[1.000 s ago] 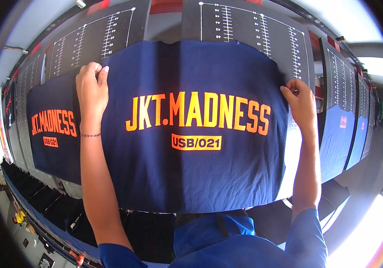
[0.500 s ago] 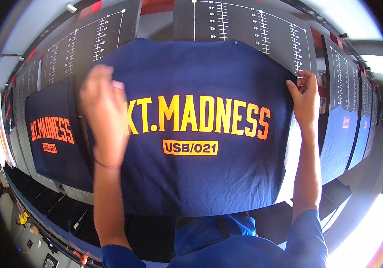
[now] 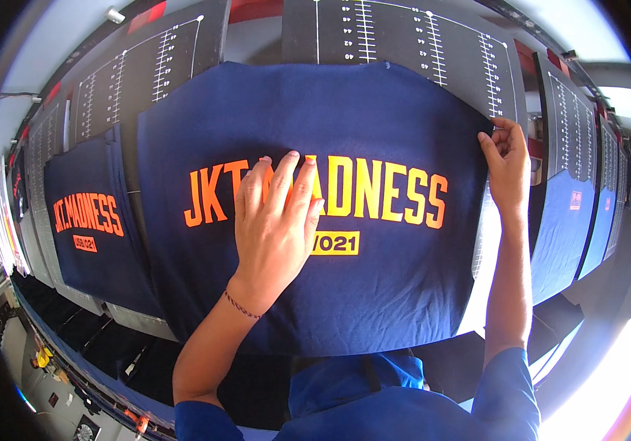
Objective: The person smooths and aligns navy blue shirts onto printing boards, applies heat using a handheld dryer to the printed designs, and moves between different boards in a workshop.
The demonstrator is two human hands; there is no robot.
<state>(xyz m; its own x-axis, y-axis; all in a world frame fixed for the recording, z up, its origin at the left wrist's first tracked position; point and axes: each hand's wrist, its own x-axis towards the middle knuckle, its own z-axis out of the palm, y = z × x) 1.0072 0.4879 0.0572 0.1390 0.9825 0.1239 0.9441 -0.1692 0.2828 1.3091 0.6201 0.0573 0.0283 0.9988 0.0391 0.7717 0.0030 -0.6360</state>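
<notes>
A navy cloth panel (image 3: 396,294), printed with orange and yellow lettering and a small label-like block, lies spread on a dark board with white ruled scales (image 3: 396,37). My left hand (image 3: 275,220) rests palm down over the print, left of its middle, fingers stretched out and slightly spread. It hides some of the letters and part of the small block. At the panel's upper right corner, my right hand (image 3: 507,151) pinches the cloth edge between thumb and fingers. Some wrinkles run across the panel's lower right part.
To the left, a similar navy printed panel (image 3: 84,176) lies on a neighbouring ruled board (image 3: 143,70). On the right, a blue panel (image 3: 562,220) with a small red print covers part of another board (image 3: 569,110). A dark ledge (image 3: 249,386) runs below the boards.
My left hand has moved right and down from the panel's upper left edge onto the print. The left letters now show. My right hand stays at the right corner.
</notes>
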